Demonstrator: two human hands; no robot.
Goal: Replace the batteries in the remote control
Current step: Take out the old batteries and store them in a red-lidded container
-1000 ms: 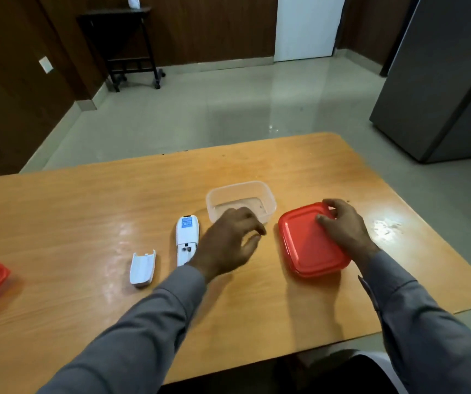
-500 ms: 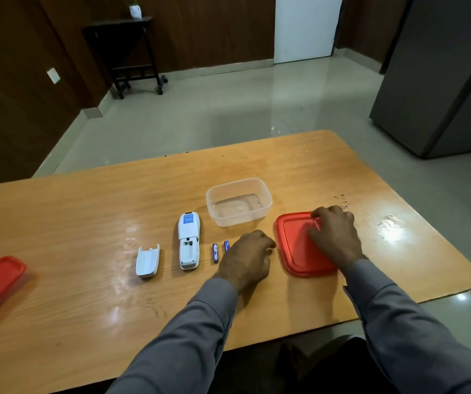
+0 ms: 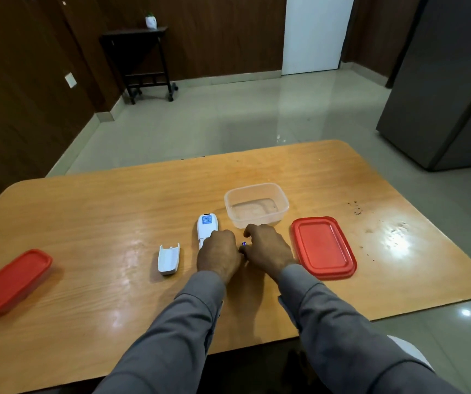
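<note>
The white remote control (image 3: 206, 225) lies back-up on the wooden table (image 3: 115, 211), its blue label at the far end. My left hand (image 3: 219, 258) is curled down over its near end and hides the battery bay. The detached white battery cover (image 3: 168, 258) lies just left of that hand. My right hand (image 3: 267, 249) sits close beside the left one, fingers pinched on a small battery (image 3: 243, 244) of which only the blue-purple tip shows. A second battery is not visible.
A clear plastic container (image 3: 281, 207) stands just beyond my hands. Its red lid (image 3: 324, 248) lies flat to the right of my right hand. A red-lidded box (image 3: 12, 280) sits near the table's left edge. The near edge runs under my forearms.
My right hand left the red lid and moved left onto the batteries. My left hand shifted left from the batteries onto the remote's near end. The camera view tilted and widened.
</note>
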